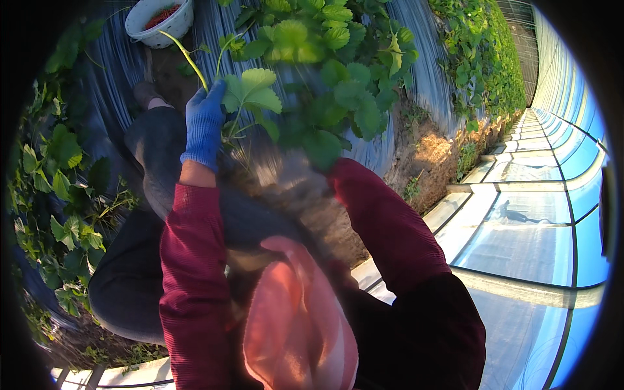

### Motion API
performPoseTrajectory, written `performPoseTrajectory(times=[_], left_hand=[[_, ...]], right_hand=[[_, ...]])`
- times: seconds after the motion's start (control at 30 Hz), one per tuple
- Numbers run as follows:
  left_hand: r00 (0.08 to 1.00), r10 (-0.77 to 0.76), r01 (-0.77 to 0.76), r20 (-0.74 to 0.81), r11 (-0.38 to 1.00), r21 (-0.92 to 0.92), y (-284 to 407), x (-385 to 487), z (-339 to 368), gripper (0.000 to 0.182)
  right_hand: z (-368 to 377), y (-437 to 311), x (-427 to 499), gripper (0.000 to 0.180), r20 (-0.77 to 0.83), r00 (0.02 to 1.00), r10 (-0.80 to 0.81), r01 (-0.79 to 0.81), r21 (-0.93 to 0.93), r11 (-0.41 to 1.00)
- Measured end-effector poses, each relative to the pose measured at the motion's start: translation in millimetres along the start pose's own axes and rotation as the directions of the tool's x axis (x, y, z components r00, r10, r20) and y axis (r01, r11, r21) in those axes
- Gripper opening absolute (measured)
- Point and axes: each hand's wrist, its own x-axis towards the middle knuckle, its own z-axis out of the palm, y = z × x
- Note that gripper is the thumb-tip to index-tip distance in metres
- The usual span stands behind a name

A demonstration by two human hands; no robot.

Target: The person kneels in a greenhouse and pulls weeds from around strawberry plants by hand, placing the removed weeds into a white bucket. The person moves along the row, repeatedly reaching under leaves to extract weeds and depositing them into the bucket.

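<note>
My left hand [204, 124], in a blue knitted glove, is closed around a pale green plant stem [187, 56] that sticks up past the fingers towards the bucket. A broad strawberry leaf [253, 90] spreads just right of that hand. My right hand is hidden behind blurred strawberry leaves [324, 146]; only its dark red sleeve [385, 214] shows, ending at the foliage. What that hand holds cannot be seen. Between the arms hangs a pink cloth [297, 317].
A white bucket [183, 22] with small red contents stands at the top left. Strawberry plants [63, 180] grow along rows covered with plastic film [424, 73]. My bent legs [156, 146] lie between rows. A greenhouse wall of film and frame bars [526, 209] runs along the right.
</note>
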Motion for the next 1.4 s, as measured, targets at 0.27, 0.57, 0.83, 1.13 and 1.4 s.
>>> performPoseTrajectory(times=[0.27, 0.57, 0.83, 1.13, 1.4], left_hand=[[1.000, -0.025, 0.025, -0.001, 0.999, -0.022, 4.6, -3.2, 7.9, 0.021], [1.000, 0.010, -0.010, 0.010, 1.000, 0.022, 8.3, -6.5, 8.6, 0.020], [1.000, 0.025, -0.025, -0.007, 1.000, 0.018, -2.6, -0.9, 2.9, 0.019], [0.986, 0.154, -0.161, 0.059, 0.975, 0.152, -17.4, 16.5, -23.4, 0.024], [0.996, 0.084, -0.082, -0.006, 0.986, 0.142, -20.6, 15.7, -27.0, 0.021]], right_hand=[[-0.7, -24.7, 33.8, 0.021, -0.102, 0.993, -0.064, 0.024, -0.353, 0.935], [-9.3, -25.2, 27.6, 0.019, -0.150, 0.981, -0.122, 0.042, -0.454, 0.890], [9.5, -12.4, -54.0, 0.018, -0.388, 0.787, -0.479, 0.225, -0.541, 0.810], [-26.9, 91.5, -229.0, 0.014, -0.443, 0.896, -0.018, -0.156, -0.354, 0.922], [-31.6, 141.6, -242.9, 0.023, -0.245, 0.953, 0.176, -0.264, -0.393, 0.881]])
